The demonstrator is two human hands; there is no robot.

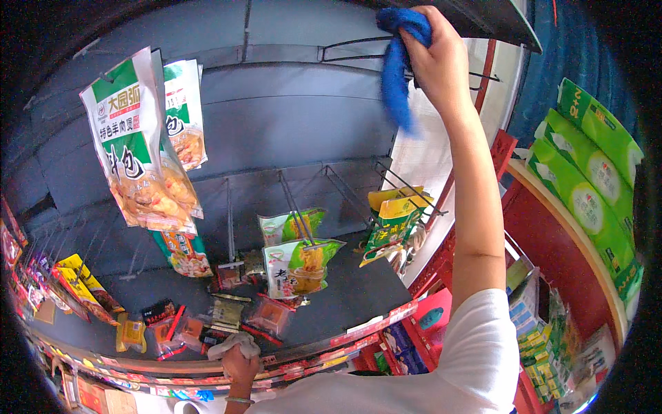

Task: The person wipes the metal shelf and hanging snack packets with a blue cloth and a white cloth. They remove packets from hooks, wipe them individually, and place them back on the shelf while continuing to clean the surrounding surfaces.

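My right hand (434, 57) is raised at the upper right, closed on a blue cloth (397, 77) that hangs down beside a wire display hook (357, 49). Low in the view, my left hand (240, 363) grips a crumpled pale grey cloth (235, 345) at the front edge of a dark shelf (362, 290). Small packaged foods, among them a flat packet (227, 313), lie on the shelf just beyond the left hand. Green and white food pouches (297, 269) hang from a hook above them.
Large seasoning pouches (139, 145) hang at the left. Yellow and green packets (395, 220) hang on hooks at the right. Green tissue packs (589, 191) stand on a wood-edged counter (574, 227). A black shelf edge (525, 26) juts out at the upper right.
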